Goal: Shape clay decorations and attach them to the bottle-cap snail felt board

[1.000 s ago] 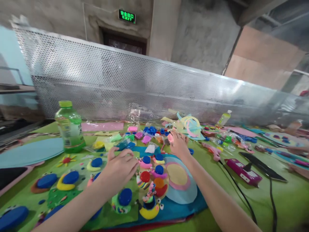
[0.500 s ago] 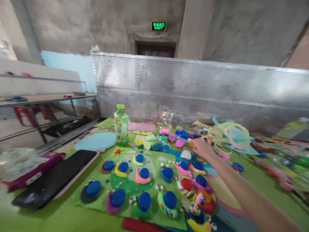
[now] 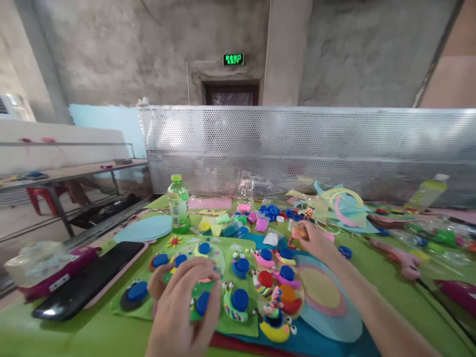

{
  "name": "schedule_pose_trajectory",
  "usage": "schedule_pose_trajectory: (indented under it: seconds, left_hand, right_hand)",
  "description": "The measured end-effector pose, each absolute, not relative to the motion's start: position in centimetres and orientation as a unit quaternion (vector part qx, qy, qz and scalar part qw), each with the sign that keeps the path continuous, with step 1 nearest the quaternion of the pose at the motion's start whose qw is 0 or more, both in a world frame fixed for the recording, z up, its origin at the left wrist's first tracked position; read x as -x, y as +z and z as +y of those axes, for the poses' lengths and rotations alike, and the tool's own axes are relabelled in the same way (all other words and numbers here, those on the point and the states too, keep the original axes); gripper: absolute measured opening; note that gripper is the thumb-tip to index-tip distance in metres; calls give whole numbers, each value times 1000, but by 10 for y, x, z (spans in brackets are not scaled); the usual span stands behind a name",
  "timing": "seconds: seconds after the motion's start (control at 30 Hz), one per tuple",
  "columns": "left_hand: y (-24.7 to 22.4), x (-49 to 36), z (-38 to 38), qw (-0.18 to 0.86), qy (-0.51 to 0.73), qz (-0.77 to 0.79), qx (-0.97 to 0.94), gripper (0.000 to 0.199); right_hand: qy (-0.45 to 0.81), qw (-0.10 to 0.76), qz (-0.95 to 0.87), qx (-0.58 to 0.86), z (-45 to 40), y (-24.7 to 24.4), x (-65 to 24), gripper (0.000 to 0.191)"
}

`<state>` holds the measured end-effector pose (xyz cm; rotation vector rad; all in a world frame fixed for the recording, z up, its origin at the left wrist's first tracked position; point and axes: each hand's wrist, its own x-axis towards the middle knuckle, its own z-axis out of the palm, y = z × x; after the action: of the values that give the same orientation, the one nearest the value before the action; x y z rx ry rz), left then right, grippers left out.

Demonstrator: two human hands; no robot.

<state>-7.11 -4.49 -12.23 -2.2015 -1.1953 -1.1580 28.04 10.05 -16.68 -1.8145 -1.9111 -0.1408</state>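
Orange piece [image 3: 299, 231] inside right grip [image 3: 310, 235].

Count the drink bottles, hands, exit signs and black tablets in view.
Drink bottles: 2
Hands: 2, left hand, right hand
Exit signs: 1
Black tablets: 1
Total: 6
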Motion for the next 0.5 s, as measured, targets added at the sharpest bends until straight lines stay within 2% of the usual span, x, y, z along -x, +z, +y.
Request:
schedule_pose_trajectory:
  seconds: [0.07,0.23,0.37,0.5]
  left_hand:
    - [-131,75,-39,189,-452,-456,743,9]
    - [-146,109,-20,239,-402,-520,715,10]
    - [-105,100,11,128,-348,-621,691,20]
    - [-43,61,51,157,-359,-655,646,26]
  right_hand:
    - [-39,234,-719,654,98,-165,-280,33]
    - [-27,225,-743,630,94,-159,-278,45]
    - [-16,213,-763,610,93,-160,-278,50]
    - [-11,223,-764,605,92,-158,-281,38]
